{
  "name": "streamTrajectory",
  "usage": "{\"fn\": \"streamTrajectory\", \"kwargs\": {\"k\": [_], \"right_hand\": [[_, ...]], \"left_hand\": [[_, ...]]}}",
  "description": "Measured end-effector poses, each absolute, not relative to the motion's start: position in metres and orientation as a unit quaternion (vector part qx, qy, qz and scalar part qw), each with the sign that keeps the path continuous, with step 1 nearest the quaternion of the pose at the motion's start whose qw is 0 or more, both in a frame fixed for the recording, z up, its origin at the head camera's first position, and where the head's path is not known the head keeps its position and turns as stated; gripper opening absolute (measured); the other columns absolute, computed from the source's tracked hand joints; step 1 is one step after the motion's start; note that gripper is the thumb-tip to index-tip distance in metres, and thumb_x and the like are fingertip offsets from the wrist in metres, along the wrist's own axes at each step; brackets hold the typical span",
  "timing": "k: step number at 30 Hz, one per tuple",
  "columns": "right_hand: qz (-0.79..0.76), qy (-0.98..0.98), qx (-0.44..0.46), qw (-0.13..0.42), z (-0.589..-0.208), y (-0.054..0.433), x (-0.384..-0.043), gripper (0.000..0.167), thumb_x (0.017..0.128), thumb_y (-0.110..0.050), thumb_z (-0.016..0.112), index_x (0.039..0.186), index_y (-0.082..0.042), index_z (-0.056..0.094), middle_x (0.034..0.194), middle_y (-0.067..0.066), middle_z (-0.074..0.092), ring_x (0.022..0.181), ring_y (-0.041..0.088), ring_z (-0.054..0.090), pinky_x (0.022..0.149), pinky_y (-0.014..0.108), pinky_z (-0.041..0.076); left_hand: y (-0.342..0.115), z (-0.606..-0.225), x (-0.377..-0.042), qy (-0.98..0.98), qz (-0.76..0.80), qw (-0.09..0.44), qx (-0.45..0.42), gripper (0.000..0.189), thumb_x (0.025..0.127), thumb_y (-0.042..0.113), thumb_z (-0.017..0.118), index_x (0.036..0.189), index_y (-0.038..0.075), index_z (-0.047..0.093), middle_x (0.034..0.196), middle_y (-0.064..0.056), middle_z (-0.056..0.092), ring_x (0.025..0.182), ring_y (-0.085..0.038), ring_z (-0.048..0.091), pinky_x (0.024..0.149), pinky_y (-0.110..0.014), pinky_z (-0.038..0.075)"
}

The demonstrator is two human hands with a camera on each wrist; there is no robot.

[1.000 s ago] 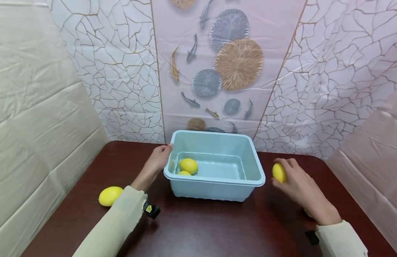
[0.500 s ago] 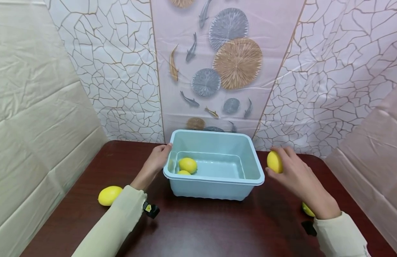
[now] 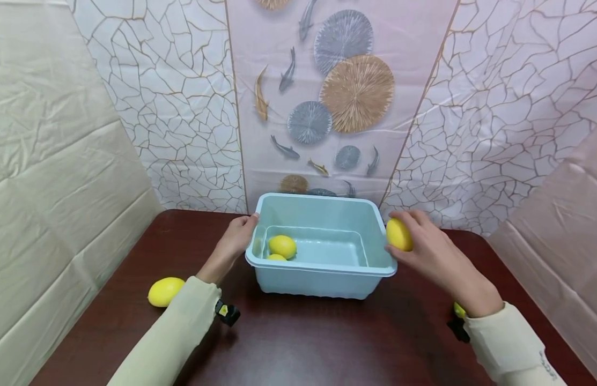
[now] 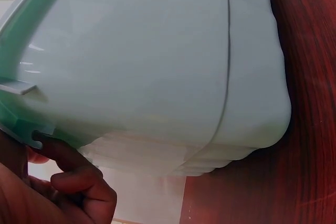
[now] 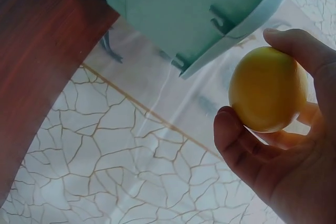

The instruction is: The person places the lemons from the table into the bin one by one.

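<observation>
A pale blue plastic basin (image 3: pixel 322 279) stands on the dark red table, with two lemons (image 3: pixel 282 246) in its left end. My left hand (image 3: pixel 236 236) grips the basin's left rim; the left wrist view shows curled fingers (image 4: pixel 79 177) at the rim's underside. My right hand (image 3: pixel 430 246) holds another lemon (image 3: pixel 399 234) between thumb and fingers, raised beside the basin's right rim. In the right wrist view that lemon (image 5: pixel 268 88) sits in the fingers, close to the basin's outer wall (image 5: pixel 168 14).
One more lemon (image 3: pixel 166 291) lies on the table (image 3: pixel 298 343) by the left forearm. Part of a yellow fruit (image 3: pixel 459 310) shows behind the right wrist. A patterned cloth (image 3: pixel 312 96) hangs right behind the table's back edge.
My right hand has carried its lemon left and slightly up, from well right of the basin to its right rim. The left hand keeps its grip on the basin, which has stayed put.
</observation>
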State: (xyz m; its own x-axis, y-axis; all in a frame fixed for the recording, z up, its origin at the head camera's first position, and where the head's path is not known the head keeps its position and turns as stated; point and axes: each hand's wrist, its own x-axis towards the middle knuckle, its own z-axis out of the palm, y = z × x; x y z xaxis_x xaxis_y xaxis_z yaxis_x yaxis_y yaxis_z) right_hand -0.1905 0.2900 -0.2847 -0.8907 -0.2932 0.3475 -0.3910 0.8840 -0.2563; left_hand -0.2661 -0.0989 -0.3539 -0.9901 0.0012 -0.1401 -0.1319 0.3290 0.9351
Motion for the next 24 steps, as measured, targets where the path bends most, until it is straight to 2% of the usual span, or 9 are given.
{"fn": "streamTrajectory", "kwargs": {"k": [8,16,20,24], "right_hand": [[0.162,-0.956,0.202,0.139,-0.280,0.277,-0.197,0.064,0.088,-0.015,0.085,0.143,-0.004,0.055,0.126,0.022,0.053,0.097,0.036,0.060,0.077,0.049,0.056],[0.165,-0.953,0.228,0.115,-0.280,0.267,-0.209,0.061,0.084,-0.005,0.086,0.139,-0.006,0.059,0.126,0.023,0.054,0.101,0.038,0.060,0.080,0.053,0.056],[0.173,-0.952,0.230,0.105,-0.283,0.264,-0.213,0.060,0.085,-0.006,0.086,0.139,-0.006,0.060,0.127,0.024,0.055,0.105,0.038,0.059,0.084,0.052,0.056],[0.177,-0.952,0.228,0.098,-0.287,0.260,-0.218,0.060,0.085,-0.011,0.087,0.139,-0.008,0.060,0.124,0.021,0.056,0.102,0.035,0.059,0.081,0.049,0.055]], "left_hand": [[-0.098,-0.354,-0.270,0.814,0.577,0.056,-0.046,0.060,0.114,0.043,0.039,0.147,-0.005,0.054,0.135,-0.024,0.062,0.120,-0.035,0.062,0.094,-0.036,0.054],[-0.097,-0.354,-0.269,0.814,0.576,0.062,-0.048,0.062,0.114,0.044,0.038,0.150,-0.005,0.051,0.139,-0.024,0.060,0.124,-0.036,0.060,0.100,-0.041,0.053],[-0.097,-0.354,-0.269,0.812,0.578,0.064,-0.049,0.062,0.114,0.045,0.038,0.150,-0.004,0.050,0.140,-0.024,0.060,0.125,-0.036,0.060,0.100,-0.040,0.053],[-0.097,-0.353,-0.268,0.812,0.578,0.065,-0.046,0.063,0.114,0.046,0.038,0.151,-0.004,0.049,0.141,-0.025,0.060,0.125,-0.036,0.060,0.099,-0.040,0.053]]}}
